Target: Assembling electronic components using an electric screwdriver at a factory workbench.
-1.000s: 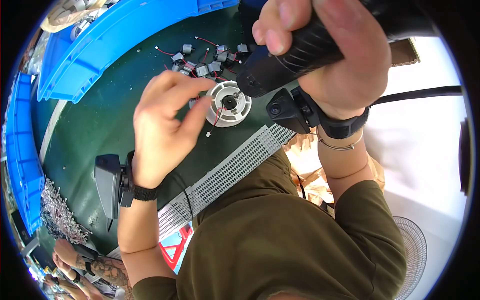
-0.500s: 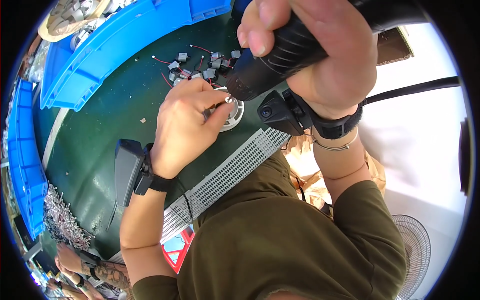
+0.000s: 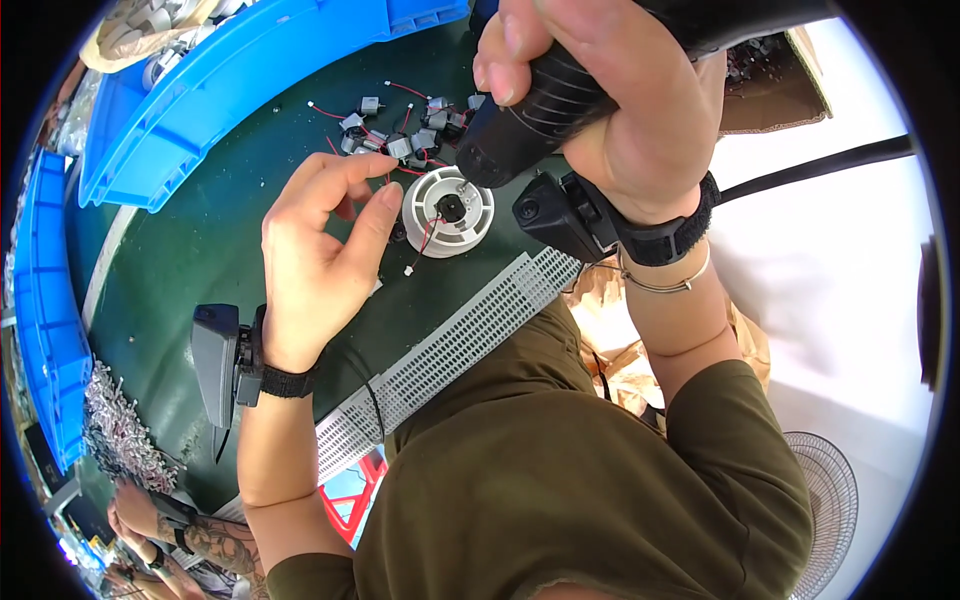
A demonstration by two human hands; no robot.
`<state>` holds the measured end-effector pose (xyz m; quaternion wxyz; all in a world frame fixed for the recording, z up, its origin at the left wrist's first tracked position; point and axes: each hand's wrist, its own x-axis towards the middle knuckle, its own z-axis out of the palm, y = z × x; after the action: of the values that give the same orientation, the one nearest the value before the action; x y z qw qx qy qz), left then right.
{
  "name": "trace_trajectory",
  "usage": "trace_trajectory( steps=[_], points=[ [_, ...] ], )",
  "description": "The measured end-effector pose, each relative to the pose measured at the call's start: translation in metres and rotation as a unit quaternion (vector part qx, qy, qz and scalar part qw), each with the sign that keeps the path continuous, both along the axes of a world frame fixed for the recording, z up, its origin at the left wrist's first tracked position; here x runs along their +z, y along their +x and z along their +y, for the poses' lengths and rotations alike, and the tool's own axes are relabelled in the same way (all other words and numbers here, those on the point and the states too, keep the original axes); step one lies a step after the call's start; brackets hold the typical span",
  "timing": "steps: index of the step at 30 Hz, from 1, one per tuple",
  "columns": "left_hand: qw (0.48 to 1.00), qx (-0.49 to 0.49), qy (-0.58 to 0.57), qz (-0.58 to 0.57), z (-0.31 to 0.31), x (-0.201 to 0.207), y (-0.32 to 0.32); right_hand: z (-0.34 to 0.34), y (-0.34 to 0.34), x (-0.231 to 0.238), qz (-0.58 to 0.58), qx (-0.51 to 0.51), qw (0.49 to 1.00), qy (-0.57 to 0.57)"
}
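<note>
My right hand (image 3: pixel 645 110) is wrapped around a thick black electric screwdriver (image 3: pixel 545 110). Its nose points down at the inner side of a round white plastic housing (image 3: pixel 446 246) on the green table. In the housing's middle sits a small dark motor (image 3: pixel 451 207), whose thin red and black wires end in a white plug (image 3: pixel 409 270) over the rim. Just left of the housing is my left hand (image 3: pixel 320 240), thumb and forefinger apart, with nothing visible held. Beyond the housing lie several small silver motors (image 3: pixel 400 148) with red wires.
Blue plastic bins (image 3: pixel 200 110) line the far and left sides. A heap of small wired parts (image 3: pixel 125 435) lies at left, near another person's hands (image 3: pixel 140 510). A grey perforated strip (image 3: pixel 450 345) runs along the near edge. At the upper right stands a cardboard box (image 3: pixel 775 105).
My left hand has let go of a small screw-like piece by the screwdriver's nose and drawn back left, uncovering the housing. The screwdriver has shifted slightly, its nose still over the housing.
</note>
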<state>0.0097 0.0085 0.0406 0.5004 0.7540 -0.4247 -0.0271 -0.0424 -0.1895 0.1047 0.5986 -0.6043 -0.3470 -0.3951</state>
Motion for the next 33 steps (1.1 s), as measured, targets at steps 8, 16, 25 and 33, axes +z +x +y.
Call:
trace_trajectory(
  steps=[8, 16, 25, 33],
  points=[
    [0.999, -0.03, -0.019, 0.005, 0.006, -0.006, 0.004, 0.038, -0.034, 0.016, 0.289, -0.105, 0.931, 0.199],
    [0.96, -0.171, 0.039, -0.217, -0.004, -0.01, 0.0, 0.031, -0.031, 0.015, 0.314, -0.196, 0.924, 0.094],
    [0.957, -0.134, -0.007, -0.258, -0.011, -0.026, -0.01, 0.001, -0.004, -0.008, 0.033, -0.052, 0.995, -0.082],
    [0.972, -0.084, -0.022, -0.217, -0.012, -0.037, -0.02, 0.017, -0.016, 0.0, 0.184, -0.141, 0.971, -0.055]
  ],
)
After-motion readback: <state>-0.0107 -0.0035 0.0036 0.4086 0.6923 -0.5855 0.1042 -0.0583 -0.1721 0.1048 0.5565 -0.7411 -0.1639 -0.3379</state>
